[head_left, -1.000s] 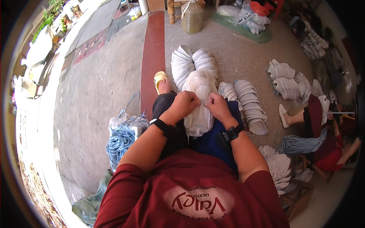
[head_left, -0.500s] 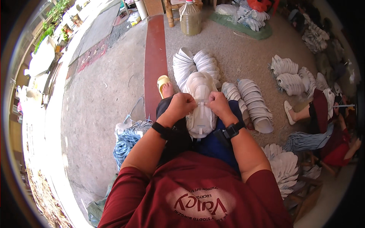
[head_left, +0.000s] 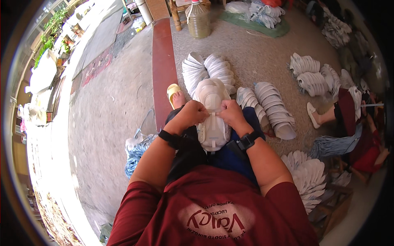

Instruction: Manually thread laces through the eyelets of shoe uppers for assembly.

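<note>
White shoe uppers (head_left: 212,137) lie lengthwise over my lap, between my knees, with mesh panels and a pale toe part facing away from me. My left hand (head_left: 193,113) is closed in a pinch over their left edge, near the middle. Opposite it, my right hand (head_left: 232,113) pinches at the right edge. Only a small gap parts the fingertips; whatever thin piece they grip is too small to make out. Just beyond the toe part, two curved stacks of white uppers (head_left: 219,69) rest on the floor.
More nested stacks (head_left: 276,110) stand right of my knee, with fanned white pieces (head_left: 304,180) nearer. Blue cords (head_left: 139,153) hang at my left. A large plastic jug (head_left: 198,20) stands ahead. At far right a co-worker's leg (head_left: 326,117) reaches in beside grey-blue cords (head_left: 334,143).
My right hand's fingertips have come slightly closer to the left hand's over the shoe uppers. The whole view has shifted a little; the stacks around stay in place.
</note>
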A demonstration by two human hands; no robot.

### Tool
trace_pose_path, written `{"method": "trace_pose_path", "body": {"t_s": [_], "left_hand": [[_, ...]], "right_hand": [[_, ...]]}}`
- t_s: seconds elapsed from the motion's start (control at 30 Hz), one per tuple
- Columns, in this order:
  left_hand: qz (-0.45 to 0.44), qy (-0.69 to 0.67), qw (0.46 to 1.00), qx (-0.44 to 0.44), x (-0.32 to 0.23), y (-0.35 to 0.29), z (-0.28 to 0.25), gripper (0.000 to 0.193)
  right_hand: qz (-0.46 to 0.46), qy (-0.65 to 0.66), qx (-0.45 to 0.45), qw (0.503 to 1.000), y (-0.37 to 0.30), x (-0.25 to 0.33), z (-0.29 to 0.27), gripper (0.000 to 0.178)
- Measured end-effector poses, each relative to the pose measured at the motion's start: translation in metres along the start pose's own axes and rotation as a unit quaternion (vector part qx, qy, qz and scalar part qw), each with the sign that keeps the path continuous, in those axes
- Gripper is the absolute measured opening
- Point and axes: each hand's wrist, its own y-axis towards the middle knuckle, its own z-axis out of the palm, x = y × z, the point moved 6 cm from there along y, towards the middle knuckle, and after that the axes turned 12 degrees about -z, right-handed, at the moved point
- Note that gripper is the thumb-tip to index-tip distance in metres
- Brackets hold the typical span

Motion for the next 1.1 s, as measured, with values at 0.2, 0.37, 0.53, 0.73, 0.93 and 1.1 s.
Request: {"method": "trace_pose_path", "body": {"t_s": [0.2, 0.37, 0.53, 0.73, 0.93, 1.1], "left_hand": [[0.181, 0.288, 0.925, -0.169, -0.025, -0.003, 0.003, 0.015], [0.166, 0.305, 0.919, -0.187, -0.025, 0.0, 0.001, 0.015], [0.244, 0.333, 0.887, -0.206, -0.037, -0.009, 0.007, 0.018], [0.281, 0.203, 0.926, -0.147, -0.039, -0.023, 0.006, 0.011], [0.266, 0.137, 0.93, -0.212, -0.023, -0.037, -0.001, 0.007], [0.303, 0.14, 0.912, -0.236, -0.021, -0.021, 0.013, 0.006]], "right_hand": [[0.002, -0.006, 0.006, 1.0, 0.0, 0.001, -0.001, 0.027], [-0.021, 0.023, -0.025, 0.999, -0.003, 0.005, -0.002, 0.029], [-0.024, 0.007, -0.018, 1.0, -0.002, 0.003, -0.003, 0.027], [-0.115, 0.088, -0.071, 0.987, -0.011, 0.001, 0.003, 0.023], [-0.202, 0.116, -0.127, 0.964, -0.037, 0.011, -0.004, 0.022], [-0.283, 0.036, -0.152, 0.946, -0.045, 0.027, -0.006, 0.023]]}}
